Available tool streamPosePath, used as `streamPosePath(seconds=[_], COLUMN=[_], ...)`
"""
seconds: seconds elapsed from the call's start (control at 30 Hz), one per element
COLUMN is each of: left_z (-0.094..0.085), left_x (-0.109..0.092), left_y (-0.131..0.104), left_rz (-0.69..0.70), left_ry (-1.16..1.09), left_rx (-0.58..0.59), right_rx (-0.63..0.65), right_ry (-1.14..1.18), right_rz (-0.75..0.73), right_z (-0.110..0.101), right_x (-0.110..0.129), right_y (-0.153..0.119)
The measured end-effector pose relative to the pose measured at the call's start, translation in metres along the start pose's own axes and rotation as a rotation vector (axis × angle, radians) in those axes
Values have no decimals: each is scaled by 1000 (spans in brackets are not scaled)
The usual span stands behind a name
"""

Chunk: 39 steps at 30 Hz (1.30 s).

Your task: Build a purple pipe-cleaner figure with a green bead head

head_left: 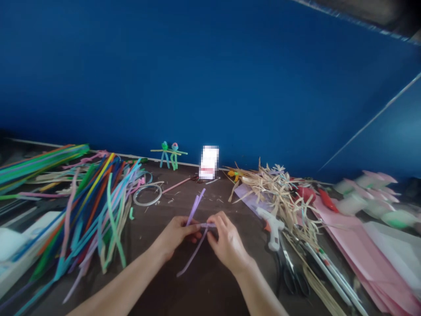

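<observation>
Left hand (182, 231) and right hand (226, 240), just apart, you're pinching the purple strips (194, 209) over the desk (213, 289), short of its far edge! Careful: ease the left pinch and the upright strands could slip; twist too hard and the dangling tail (192, 260) might kink or snag.

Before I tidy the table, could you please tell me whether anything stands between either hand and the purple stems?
Nothing visible does: the left hand and right hand both pinch the purple stems. The glue gun lies off to the right.
</observation>
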State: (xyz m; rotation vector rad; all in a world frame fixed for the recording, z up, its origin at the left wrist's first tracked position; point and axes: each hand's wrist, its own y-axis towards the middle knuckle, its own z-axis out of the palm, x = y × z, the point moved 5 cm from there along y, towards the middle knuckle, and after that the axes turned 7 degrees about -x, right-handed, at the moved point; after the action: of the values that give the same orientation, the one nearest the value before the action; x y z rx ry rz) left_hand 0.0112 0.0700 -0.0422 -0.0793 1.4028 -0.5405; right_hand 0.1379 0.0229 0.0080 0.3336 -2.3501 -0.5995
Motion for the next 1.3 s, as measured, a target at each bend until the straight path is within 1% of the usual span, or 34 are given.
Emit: streamPosePath(seconds=[0.1, 0.2, 0.3, 0.37, 0.47, 0.53, 0.63, 0.7, 0.8, 0.9, 1.0, 1.1, 1.3], left_z=[2, 3, 1, 0, -1, -1, -1, -1, 1, 3, 3, 1, -4], left_x=[-1, -3, -5, -8, -12, -12, -8, -4, -1, -2, -4, -5, -15], left_y=[-1, -1, -1, -1, -2, -2, 0, 0, -1, -2, -2, 0, 0], left_rz=[-1, 29, 76, 132, 230, 244, 192, 119, -1, -24, 25, 111, 376], left_ry=[-16, -6, 39, 110, 223, 233, 153, 80, 2, -29, -5, 74, 404], left_rx=[39, 43, 21, -1, -44, -54, -41, -22, 31, 71, 81, 56, -44], right_rx=[-11, -17, -16, -19, -24, -13, 17, 23, 11, 0, -16, -29, -26], right_ry=[-29, 39, 133, 166, 142, 110, 62, 16, -60, -59, 49, 157, 211], right_rz=[-7, 4, 42, 84, 121, 93, 10, -21, -30, -30, -15, 31, 127], right_z=[1, 0, 0, -1, -2, -2, -2, -1, 1, 2, 0, -1, -1], right_x=[1, 0, -5, -8, -9, -6, 1, 4, 5, 5, 3, -1, -9], right_y=[-1, -1, 0, 0, 0, 0, 0, 0, 0, -1, -1, 0, 1])
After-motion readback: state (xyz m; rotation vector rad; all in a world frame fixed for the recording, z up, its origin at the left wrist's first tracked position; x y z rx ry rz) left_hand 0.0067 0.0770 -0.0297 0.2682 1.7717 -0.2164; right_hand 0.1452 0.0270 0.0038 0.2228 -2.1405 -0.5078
